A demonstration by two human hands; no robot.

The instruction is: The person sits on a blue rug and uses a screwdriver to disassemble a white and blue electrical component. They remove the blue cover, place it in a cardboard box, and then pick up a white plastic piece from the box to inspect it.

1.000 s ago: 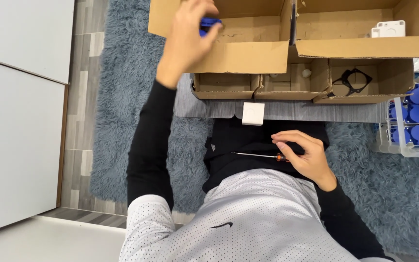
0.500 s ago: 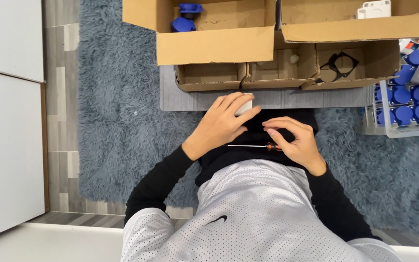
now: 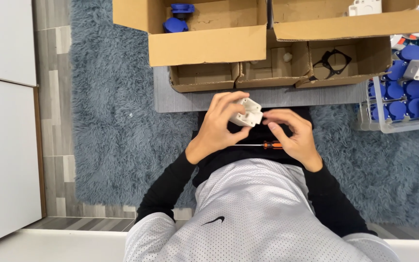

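Observation:
My left hand [image 3: 217,127] holds a small white plastic box-shaped housing [image 3: 248,112] up over my lap. My right hand [image 3: 293,135] sits just right of it, fingertips touching the housing, with a thin screwdriver with an orange and black handle [image 3: 262,144] tucked under its palm. Both hands hover above my black trousers, in front of a grey board [image 3: 190,100].
Open cardboard boxes [image 3: 204,46] stand ahead, one holding blue parts [image 3: 176,17]. Small cardboard trays [image 3: 204,77] line the grey board. A clear bin [image 3: 403,104] at right holds several blue and white parts. A shaggy blue-grey rug [image 3: 112,121] lies beneath; white cabinets [image 3: 3,136] stand at left.
My left hand came back from the far cardboard box, picked up the white housing from near the board, and raised it. My right hand moved up to touch it, keeping the screwdriver.

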